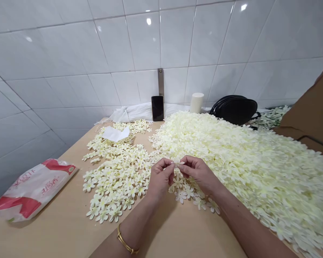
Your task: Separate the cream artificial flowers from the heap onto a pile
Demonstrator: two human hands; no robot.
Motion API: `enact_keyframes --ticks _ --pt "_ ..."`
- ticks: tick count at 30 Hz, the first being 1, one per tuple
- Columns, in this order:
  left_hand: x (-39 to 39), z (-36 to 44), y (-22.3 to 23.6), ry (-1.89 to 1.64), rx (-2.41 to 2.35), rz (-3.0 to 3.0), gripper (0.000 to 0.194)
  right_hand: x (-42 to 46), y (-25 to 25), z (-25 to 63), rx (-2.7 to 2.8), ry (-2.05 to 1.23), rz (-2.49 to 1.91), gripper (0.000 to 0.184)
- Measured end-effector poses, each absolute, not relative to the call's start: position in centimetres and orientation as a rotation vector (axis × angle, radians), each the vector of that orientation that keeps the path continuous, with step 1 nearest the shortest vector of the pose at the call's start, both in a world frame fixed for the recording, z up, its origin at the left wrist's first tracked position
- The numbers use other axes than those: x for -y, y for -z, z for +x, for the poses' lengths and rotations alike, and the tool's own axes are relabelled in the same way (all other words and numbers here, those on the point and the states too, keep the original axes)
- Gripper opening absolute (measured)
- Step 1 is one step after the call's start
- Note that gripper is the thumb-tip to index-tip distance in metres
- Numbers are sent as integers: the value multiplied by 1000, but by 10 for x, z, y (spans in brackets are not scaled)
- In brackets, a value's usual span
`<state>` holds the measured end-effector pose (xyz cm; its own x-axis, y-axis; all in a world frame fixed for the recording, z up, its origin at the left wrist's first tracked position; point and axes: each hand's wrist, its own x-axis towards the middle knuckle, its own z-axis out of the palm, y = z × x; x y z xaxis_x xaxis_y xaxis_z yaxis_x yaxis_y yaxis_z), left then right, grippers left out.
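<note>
My left hand (161,175) and my right hand (197,172) meet above the near edge of the flower heap. Both are closed in a pinch on one small white artificial flower (177,163), mostly covered by the fingertips. Under and beyond my right hand spreads a big heap of pale cream artificial flowers (231,154). To the left of my left hand lies a flatter spread of yellow-centred artificial flowers (121,175). A few loose white flowers (188,193) rest on the table just below the hands.
The wooden table (70,222) meets a tiled wall. A red-and-white tissue pack (37,190) lies at its left edge. White paper (115,133) rests on flowers. At the back are a phone (157,108), a white cylinder (196,103) and a black bag (235,109). Cardboard (312,107) stands right.
</note>
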<state>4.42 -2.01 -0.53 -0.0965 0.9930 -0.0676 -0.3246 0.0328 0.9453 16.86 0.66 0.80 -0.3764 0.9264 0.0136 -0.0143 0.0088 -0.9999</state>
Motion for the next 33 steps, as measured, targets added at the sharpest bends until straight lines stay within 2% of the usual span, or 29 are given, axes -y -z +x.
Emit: enact_keyframes --ticks 7,13,19,24,27,31,33 --pt "19 46 4 -1401 -1104 875 21 -7 -11 170 1562 -1208 -1071 27" --pt "18 45 3 -1420 -1203 828 21 -4 -16 174 1623 -579 -1240 27" --pt "20 46 4 -1344 -1230 904 21 -8 -8 177 1747 -108 -1210 15" --pt "12 32 1 -1596 -1159 733 23 1 3 164 2175 217 -914 17" --pt "5 22 -4 -1726 -1091 545 18 4 16 155 2455 319 -775 27" --pt "1 15 -11 -1722 -949 283 2 -9 30 155 2549 456 -861 35" --pt "1 14 -11 -1660 -865 195 8 -19 34 159 2506 521 -969 34"
